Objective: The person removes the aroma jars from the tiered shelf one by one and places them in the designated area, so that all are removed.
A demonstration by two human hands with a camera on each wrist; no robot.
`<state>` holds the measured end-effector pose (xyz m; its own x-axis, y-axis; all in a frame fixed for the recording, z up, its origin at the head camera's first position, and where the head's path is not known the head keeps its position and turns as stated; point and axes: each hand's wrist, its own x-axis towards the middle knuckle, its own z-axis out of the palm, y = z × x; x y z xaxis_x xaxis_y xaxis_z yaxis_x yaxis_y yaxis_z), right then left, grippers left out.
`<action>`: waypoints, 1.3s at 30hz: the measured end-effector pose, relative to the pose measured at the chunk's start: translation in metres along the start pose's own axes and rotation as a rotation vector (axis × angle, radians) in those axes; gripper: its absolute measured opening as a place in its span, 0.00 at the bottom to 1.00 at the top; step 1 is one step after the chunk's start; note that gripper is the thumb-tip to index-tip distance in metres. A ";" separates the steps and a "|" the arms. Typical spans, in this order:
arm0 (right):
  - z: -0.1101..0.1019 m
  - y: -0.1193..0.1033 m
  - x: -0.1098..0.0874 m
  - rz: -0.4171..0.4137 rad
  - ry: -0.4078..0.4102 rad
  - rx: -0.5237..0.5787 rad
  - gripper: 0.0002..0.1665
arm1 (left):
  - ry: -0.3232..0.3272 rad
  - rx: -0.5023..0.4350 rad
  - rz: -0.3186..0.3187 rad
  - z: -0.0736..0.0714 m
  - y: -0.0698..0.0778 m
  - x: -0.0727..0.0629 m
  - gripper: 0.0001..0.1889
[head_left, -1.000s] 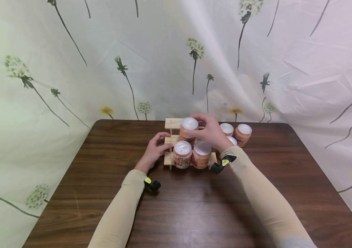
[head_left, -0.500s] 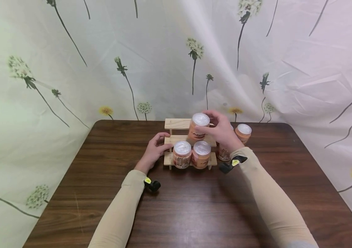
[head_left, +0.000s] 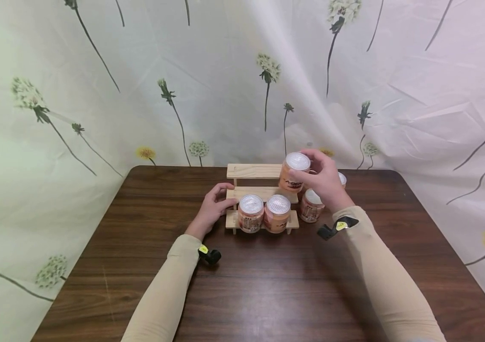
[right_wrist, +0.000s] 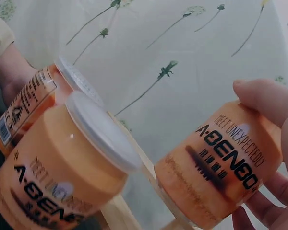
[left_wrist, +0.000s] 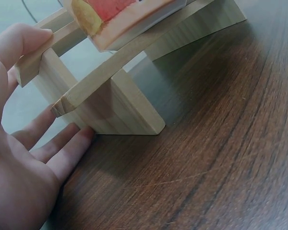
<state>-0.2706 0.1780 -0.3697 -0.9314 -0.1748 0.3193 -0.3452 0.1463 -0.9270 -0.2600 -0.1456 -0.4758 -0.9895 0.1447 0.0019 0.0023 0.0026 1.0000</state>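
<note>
My right hand (head_left: 325,180) holds an orange jar (head_left: 291,178) with a clear lid, thumb toward me, by the right end of a three-step wooden rack (head_left: 254,171). In the right wrist view this jar (right_wrist: 216,165) shows black "A-BENBO" lettering. Two more jars stand side by side on the lowest step, the left jar (head_left: 251,213) and the right jar (head_left: 277,213). My left hand (head_left: 212,209) grips the rack's left end. In the left wrist view its thumb lies on a step's end and its fingers (left_wrist: 72,151) touch the side leg.
Right of the rack another jar (head_left: 312,206) stands on the dark wooden table (head_left: 251,294). A further jar lid (head_left: 342,179) shows behind my right hand. A dandelion-print cloth (head_left: 225,95) hangs behind the table.
My right hand has moved the jar rightward and slightly up, from above the left of the middle step to the rack's right end. The left hand has stayed in place.
</note>
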 end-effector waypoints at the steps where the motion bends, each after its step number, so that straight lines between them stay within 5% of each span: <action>1: -0.002 0.000 -0.001 -0.002 0.007 0.006 0.31 | 0.000 0.003 0.005 0.001 0.004 -0.003 0.24; 13: -0.031 0.006 -0.015 -0.054 0.095 0.171 0.26 | -0.003 0.023 0.013 0.003 0.011 -0.009 0.23; 18: -0.044 0.009 -0.022 -0.056 0.124 0.174 0.25 | -0.001 0.010 0.011 0.003 0.012 -0.009 0.23; 25: -0.063 0.022 -0.031 -0.080 0.142 0.187 0.25 | 0.018 0.002 0.016 -0.002 -0.017 0.008 0.24; 39: -0.093 0.037 -0.050 -0.080 0.226 0.116 0.24 | 0.035 0.003 0.015 0.000 -0.017 0.007 0.23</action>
<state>-0.2480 0.2825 -0.4016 -0.9083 0.0423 0.4162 -0.4155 0.0254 -0.9092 -0.2671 -0.1447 -0.4924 -0.9937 0.1104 0.0167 0.0172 0.0036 0.9998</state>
